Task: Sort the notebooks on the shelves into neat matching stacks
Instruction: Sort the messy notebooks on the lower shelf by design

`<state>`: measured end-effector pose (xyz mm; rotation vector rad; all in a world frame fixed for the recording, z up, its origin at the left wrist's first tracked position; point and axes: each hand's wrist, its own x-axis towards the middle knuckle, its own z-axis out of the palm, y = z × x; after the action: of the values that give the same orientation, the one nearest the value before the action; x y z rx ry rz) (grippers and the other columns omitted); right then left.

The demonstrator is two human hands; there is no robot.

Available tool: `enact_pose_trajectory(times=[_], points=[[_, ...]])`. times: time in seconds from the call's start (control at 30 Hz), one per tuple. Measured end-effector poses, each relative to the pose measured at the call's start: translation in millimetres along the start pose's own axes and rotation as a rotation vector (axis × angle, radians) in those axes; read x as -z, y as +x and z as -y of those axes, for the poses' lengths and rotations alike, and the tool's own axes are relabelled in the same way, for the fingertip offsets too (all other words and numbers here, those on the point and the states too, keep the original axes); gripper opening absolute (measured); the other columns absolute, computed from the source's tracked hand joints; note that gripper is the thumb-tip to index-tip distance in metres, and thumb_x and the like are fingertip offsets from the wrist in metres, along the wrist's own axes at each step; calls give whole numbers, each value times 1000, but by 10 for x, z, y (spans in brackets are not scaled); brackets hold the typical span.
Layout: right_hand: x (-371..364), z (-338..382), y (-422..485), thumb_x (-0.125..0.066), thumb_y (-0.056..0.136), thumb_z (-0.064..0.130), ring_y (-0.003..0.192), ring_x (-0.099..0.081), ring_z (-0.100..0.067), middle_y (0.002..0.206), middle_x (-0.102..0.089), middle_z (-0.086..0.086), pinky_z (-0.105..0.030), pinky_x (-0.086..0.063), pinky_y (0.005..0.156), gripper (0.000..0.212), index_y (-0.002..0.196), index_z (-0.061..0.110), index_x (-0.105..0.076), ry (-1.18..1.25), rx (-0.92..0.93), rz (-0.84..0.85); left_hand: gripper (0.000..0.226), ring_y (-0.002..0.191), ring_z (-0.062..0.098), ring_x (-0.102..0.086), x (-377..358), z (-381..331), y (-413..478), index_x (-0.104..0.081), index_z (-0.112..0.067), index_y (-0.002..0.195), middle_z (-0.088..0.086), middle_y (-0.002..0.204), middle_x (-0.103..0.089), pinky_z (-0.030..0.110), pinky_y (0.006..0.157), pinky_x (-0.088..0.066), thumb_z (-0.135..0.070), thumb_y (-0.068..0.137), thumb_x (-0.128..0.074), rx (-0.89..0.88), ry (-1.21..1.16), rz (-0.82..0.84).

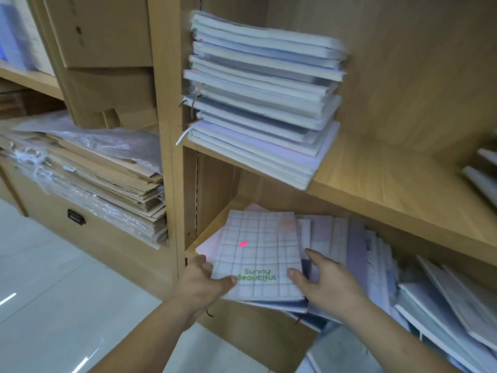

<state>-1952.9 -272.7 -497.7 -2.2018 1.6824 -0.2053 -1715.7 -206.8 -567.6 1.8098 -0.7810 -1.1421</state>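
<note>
Lower compartment (207,232), nearest me: it is holding a loose spread of notebooks lying flat and overlapping, not squared up. A grid notebook (258,254) with green lettering and a small pink mark on its cover is lying on top at the left end, turned slightly askew. A pink notebook (209,244) is showing beneath it at the left. To the right, a fan of pale blue and lilac notebooks (357,254) is overlapping, and further right more notebooks (443,305) are leaning at a slant.

Upper shelf (390,189), above and farther: a tall stack of notebooks (258,103) is sitting at its left end against the upright, with edges uneven and ribbon markers hanging out at the left. At the far right edge of this shelf, a few more notebooks (481,170) are only partly showing.

Left bay, beyond the upright: flattened cardboard sheets (113,189) and clear plastic bags are piling up above a drawer handle (76,217); a cardboard box (107,36) is sitting higher up.

Hands: they are apart, one at each side of the grid notebook. My left hand (204,284) is pinching its near left corner, thumb on the cover. My right hand (322,286) is spread open, thumb touching the cover's right side, fingers resting on the notebooks just beside it.
</note>
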Motion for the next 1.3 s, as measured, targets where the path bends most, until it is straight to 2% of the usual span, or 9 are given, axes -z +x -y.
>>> enact_pose_trajectory(times=[0.17,0.33,0.57,0.73,0.9,1.03,1.1,1.2,1.3], points=[[60,28,-8,-58,95,56,120,-61,-19,132,-65,5,-32,-52,93,55,140,27,-53,-49,-25,53,34,89,11,-70,28,-10,-257,-65,-25,113,-9,102,-74,21,63,-55,-23,84,-82,-41,5,115],[-38,44,-46,-53,95,54,123,-60,-20,136,-65,8,-32,-52,97,57,149,35,-46,-97,-41,16,29,106,10,-68,-20,103,-409,-60,-33,130,-17,114,-73,34,94,-59,-26,101,-61,-49,-51,177],[-42,-35,-143,-54,97,56,143,-43,-17,156,-44,14,-33,-41,113,66,156,34,-36,116,-93,78,32,93,24,-72,25,-77,-403,-63,-20,125,6,109,-78,32,65,-55,-3,98,-63,88,-434,243],[66,41,-277,-65,91,55,129,-56,-11,135,-62,12,-29,-44,108,57,139,26,-61,373,-164,-31,33,100,29,-73,169,-226,-554,-61,-6,130,14,113,-77,38,78,-58,0,98,-61,64,-633,260],[326,229,-670,-71,93,44,90,-68,-10,110,-59,20,-34,-60,77,54,143,40,-51,782,-342,184,37,91,27,-74,396,-397,-1068,-62,-10,134,17,115,-75,43,89,-50,-1,98,-58,-47,-570,288],[451,330,-1136,-74,94,30,85,-75,-13,113,-66,24,-37,-60,81,74,155,41,-35,1063,-359,233,44,112,30,-71,503,-483,-1635,-58,-18,140,14,123,-73,38,86,-59,-2,99,-56,-148,-442,392],[551,350,-1353,-76,91,25,89,-75,-14,133,-62,10,-29,-61,75,73,154,35,-40,1007,-311,148,45,109,26,-73,540,-523,-1916,-58,-27,137,9,120,-75,32,79,-60,-1,101,-56,-210,-314,392],[717,409,-1670,-69,97,20,77,-56,5,112,-51,16,-6,-48,55,63,153,26,-42,883,-209,50,45,104,14,-74,610,-566,-2214,-57,-37,134,-7,110,-78,33,87,-60,-7,102,-58,-263,-142,316],[858,532,-1938,-68,98,26,81,-52,6,118,-49,12,-7,-44,64,62,154,22,-41,778,-131,-13,49,103,16,-74,714,-655,-2485,-53,-41,140,-11,108,-77,45,90,-61,-11,102,-60,-303,-43,280]])
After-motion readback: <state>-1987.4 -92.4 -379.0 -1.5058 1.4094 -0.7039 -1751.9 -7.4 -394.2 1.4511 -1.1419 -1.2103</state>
